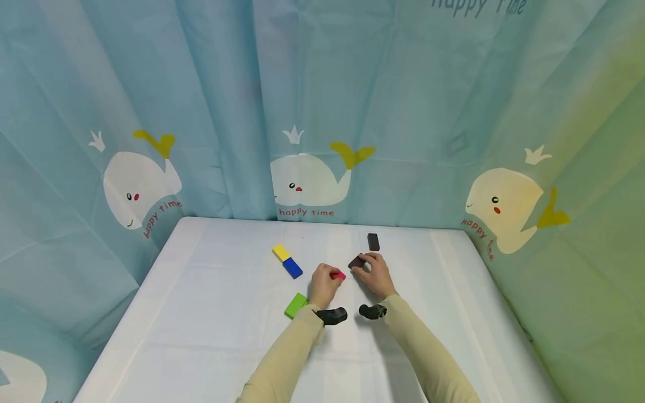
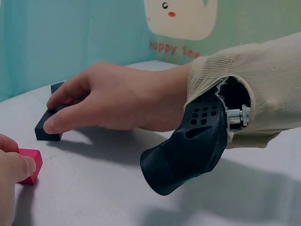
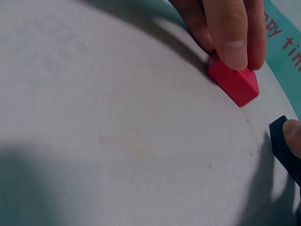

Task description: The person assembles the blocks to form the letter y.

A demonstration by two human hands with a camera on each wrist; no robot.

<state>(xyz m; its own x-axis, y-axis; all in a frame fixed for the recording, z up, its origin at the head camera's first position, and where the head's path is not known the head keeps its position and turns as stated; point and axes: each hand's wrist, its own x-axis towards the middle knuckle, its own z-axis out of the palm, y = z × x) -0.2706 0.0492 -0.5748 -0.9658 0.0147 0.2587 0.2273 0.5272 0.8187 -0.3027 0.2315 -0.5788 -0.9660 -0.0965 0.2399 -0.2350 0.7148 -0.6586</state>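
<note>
My left hand [image 1: 323,284] pinches a small red block [image 1: 339,275] between thumb and fingers, low over the white table. Just to the right, my right hand [image 1: 375,274] holds a black block [image 1: 356,262] by its sides, thumb nearest me. A short gap separates the two blocks. The left wrist view has the red block [image 2: 31,165] at its left edge and the black block [image 2: 48,129] beyond it. From the right wrist, the red block [image 3: 235,84] shows under the left fingertips, while the right thumb covers part of the black block [image 3: 281,141].
Another black block [image 1: 373,242] lies behind the right hand. To the left, a yellow block [image 1: 281,253] and a blue block [image 1: 292,267] sit end to end. A green block [image 1: 296,305] lies beside the left wrist. Behind the table [image 1: 201,313] hangs a blue whale-print curtain [image 1: 227,112].
</note>
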